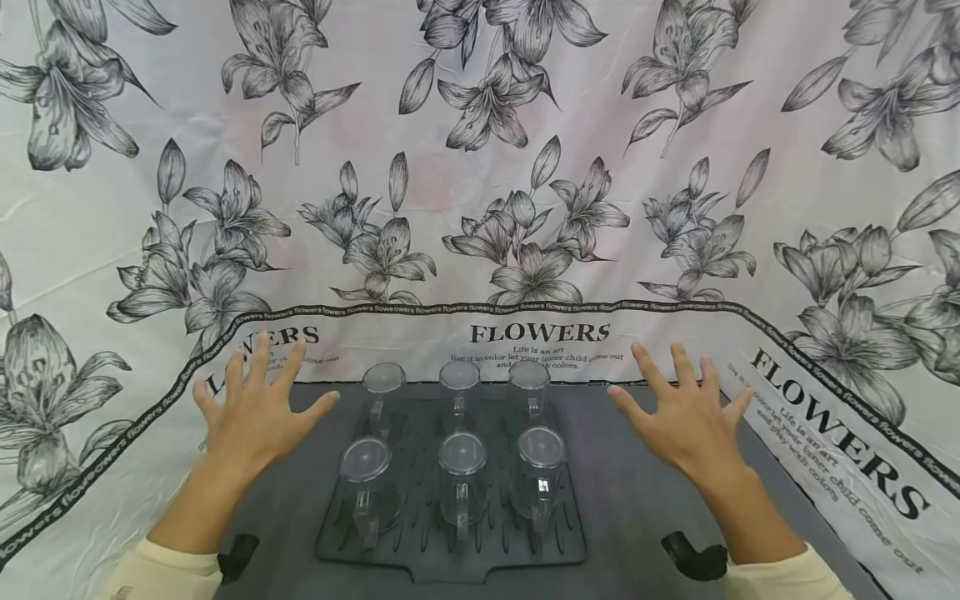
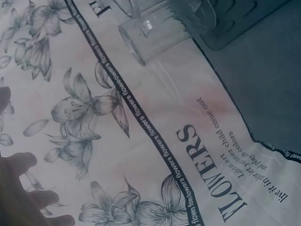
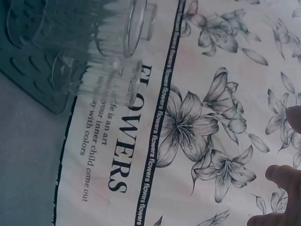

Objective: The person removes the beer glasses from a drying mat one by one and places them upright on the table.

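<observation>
**Left hand and right hand spread wide, six mugs between them**

Both hands are raised with palms turned away, fingers fanned and thumbs stretched inward. Neither has hold of anything; the wrist views catch only a few fingers at the edge, with nothing in them.

Inward from the thumbs lie the clear mugs in two rows of three. For the left hand they are to its right: the back left mug is closest to the thumb, with the front left mug nearer the body. For the right hand they are to its left, the back right mug and front right mug being its nearest. In the head view the left thumb has the narrower gap; neither hand touches a mug. The back middle mug and front middle mug sit between the two sides.

Each mug's long axis is upright, apparently base up, with its handle roughly toward the person. All six stand on a dark ridged mat on the grey bench. Beyond hangs a flower-printed cloth.
</observation>
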`<state>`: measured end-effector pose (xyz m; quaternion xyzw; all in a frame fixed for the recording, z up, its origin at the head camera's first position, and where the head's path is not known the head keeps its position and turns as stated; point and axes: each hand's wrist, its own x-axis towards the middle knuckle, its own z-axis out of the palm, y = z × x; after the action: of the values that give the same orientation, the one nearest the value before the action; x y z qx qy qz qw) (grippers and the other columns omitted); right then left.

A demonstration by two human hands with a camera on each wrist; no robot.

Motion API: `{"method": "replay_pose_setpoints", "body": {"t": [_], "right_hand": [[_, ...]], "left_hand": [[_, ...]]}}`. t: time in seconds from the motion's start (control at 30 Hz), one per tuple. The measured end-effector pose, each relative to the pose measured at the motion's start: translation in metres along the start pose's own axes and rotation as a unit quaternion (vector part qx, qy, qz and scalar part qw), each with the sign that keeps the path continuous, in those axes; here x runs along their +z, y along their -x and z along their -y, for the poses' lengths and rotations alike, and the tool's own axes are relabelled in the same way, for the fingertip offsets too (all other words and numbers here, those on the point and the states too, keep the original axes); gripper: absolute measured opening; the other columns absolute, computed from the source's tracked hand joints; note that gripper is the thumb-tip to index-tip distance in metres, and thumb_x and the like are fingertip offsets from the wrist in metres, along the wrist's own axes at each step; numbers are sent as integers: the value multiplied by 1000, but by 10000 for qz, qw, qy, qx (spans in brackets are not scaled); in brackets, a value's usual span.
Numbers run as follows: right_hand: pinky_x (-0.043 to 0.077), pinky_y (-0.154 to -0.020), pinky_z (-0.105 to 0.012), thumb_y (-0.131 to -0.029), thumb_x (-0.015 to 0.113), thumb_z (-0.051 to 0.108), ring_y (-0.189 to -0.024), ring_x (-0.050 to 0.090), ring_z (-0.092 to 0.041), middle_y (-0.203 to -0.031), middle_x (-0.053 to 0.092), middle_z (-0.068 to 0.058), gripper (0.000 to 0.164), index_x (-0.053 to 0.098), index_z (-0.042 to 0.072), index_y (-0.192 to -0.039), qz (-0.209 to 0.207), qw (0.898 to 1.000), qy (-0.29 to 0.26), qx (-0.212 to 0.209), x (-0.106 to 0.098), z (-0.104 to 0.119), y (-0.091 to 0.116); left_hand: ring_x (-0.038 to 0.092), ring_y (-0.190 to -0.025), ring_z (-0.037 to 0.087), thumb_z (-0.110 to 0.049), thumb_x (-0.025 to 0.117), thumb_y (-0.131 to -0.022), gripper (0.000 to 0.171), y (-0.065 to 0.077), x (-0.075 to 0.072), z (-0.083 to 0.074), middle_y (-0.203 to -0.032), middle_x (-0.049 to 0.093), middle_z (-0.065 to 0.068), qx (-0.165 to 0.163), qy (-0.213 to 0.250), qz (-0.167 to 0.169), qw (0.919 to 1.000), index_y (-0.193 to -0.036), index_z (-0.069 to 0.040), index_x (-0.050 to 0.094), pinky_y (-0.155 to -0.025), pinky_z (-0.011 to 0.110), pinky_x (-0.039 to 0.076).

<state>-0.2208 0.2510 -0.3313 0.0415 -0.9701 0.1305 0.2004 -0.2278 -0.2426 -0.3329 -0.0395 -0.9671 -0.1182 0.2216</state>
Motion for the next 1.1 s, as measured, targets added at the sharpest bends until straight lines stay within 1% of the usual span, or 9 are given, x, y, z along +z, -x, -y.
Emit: {"method": "replay_pose_setpoints", "body": {"t": [0.13, 0.23, 0.37, 0.47, 0.57, 0.67, 0.8, 0.97, 1.1], "right_hand": [[-21, -85, -78, -94, 40, 66, -135, 1, -60, -157, 10, -24, 74, 16, 34, -156, -84, 9999, -80, -64, 3, 3, 9], [-18, -87, -79, -94, 42, 65, -135, 3, -59, -157, 11, -24, 73, 17, 34, -156, -164, 9997, -133, -112, 4, 6, 15], [-12, -89, -81, -94, 44, 63, -135, 7, -58, -157, 12, -22, 72, 19, 34, -156, -280, 9993, -197, -151, 5, 8, 23], [-6, -88, -83, -94, 46, 62, -134, 11, -57, -157, 14, -20, 72, 20, 35, -155, -338, 9990, -238, -174, 7, 10, 28], [-4, -88, -84, -94, 47, 61, -134, 13, -57, -157, 15, -20, 72, 19, 35, -155, -336, 9989, -278, -166, 10, 11, 34], [-3, -87, -85, -94, 48, 60, -133, 15, -57, -157, 14, -19, 72, 19, 36, -155, -364, 9987, -337, -145, 13, 12, 39], [0, -88, -85, -94, 50, 59, -134, 16, -55, -157, 17, -18, 71, 22, 36, -155, -420, 9981, -417, -139, 18, 13, 46], [4, -88, -85, -93, 52, 57, -133, 19, -54, -155, 21, -19, 70, 25, 36, -154, -470, 9976, -488, -151, 25, 13, 53], [7, -88, -85, -93, 54, 56, -133, 22, -53, -154, 24, -19, 69, 27, 36, -153, -521, 9970, -549, -153, 31, 13, 57]], "left_hand": [[-1, -138, 52, -72, 46, -87, 89, 8, 3, -3, -158, 2, 22, 26, 19, -23, 10000, -157, -28, 11, -90, 79, -15], [3, -138, 52, -70, 48, -87, 89, 16, 6, -4, -158, 5, 22, 89, 103, -127, 9998, -157, -27, 13, -90, 80, -11], [11, -136, 52, -68, 53, -86, 89, 23, 11, -7, -158, 9, 20, 203, 180, -330, 9991, -157, -26, 17, -90, 82, -2], [15, -135, 52, -67, 55, -86, 90, 28, 15, -9, -158, 11, 19, 257, 222, -431, 9985, -157, -28, 16, -91, 81, 0], [17, -135, 51, -65, 57, -86, 91, 34, 21, -7, -158, 13, 18, 262, 322, -462, 9981, -157, -31, 12, -91, 81, -1], [18, -135, 49, -63, 59, -86, 90, 41, 27, -3, -157, 15, 17, 270, 404, -489, 9976, -157, -31, 14, -92, 80, 0], [21, -133, 49, -62, 60, -86, 89, 50, 35, 3, -155, 20, 20, 221, 415, -471, 9978, -157, -28, 17, -92, 80, 2], [22, -132, 50, -62, 58, -87, 89, 59, 44, 5, -154, 21, 22, 89, 479, -291, 9984, -157, -26, 18, -88, 82, 2], [24, -130, 51, -62, 59, -86, 88, 67, 55, 9, -153, 23, 23, 48, 507, -200, 9985, -156, -24, 21, -86, 83, 5]]}}
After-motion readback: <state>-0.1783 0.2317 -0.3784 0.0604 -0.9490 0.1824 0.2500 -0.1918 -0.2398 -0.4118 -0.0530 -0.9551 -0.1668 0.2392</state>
